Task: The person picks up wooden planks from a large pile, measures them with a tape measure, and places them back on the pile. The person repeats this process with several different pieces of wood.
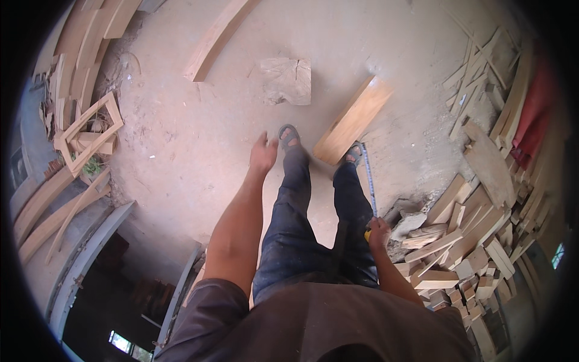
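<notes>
My right hand grips a yellow tape measure low by my right thigh, mostly hidden behind the fingers. Its blade is drawn out and reaches toward my right sandal. My left hand hangs free over the floor beside my left sandal, holding nothing, fingers partly apart and slightly blurred. Just ahead of my right foot lies a short, thick wooden plank, slanting away to the right. A squared wooden block with a cracked top stands farther ahead.
One long board lies on the concrete floor at the far left. Stacked planks and a wooden frame line the left side. Offcuts heap up on the right, near a red cloth. A doorway opens at lower left.
</notes>
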A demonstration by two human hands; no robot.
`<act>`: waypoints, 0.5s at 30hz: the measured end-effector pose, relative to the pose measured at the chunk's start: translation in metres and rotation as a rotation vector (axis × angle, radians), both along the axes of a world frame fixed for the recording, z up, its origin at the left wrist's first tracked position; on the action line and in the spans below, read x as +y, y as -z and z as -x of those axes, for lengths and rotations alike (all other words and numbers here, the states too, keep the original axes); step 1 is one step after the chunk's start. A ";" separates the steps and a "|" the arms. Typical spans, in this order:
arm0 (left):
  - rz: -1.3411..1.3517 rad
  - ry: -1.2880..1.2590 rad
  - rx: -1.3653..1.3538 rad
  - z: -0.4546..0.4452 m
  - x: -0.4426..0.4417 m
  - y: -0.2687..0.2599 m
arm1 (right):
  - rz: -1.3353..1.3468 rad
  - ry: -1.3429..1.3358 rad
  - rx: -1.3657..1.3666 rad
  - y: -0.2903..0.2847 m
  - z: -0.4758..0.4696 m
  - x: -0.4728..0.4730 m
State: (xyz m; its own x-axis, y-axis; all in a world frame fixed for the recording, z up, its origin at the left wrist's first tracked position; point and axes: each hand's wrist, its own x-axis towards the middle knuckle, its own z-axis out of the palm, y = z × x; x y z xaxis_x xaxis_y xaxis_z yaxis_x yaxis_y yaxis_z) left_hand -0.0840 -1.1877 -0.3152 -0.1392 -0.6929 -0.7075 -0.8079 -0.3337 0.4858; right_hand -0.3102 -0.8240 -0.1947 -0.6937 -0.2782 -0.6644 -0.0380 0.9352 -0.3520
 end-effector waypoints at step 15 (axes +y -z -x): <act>-0.243 -0.636 -0.056 -0.331 0.377 -0.139 | 0.249 -0.449 -0.207 -0.047 -0.068 0.065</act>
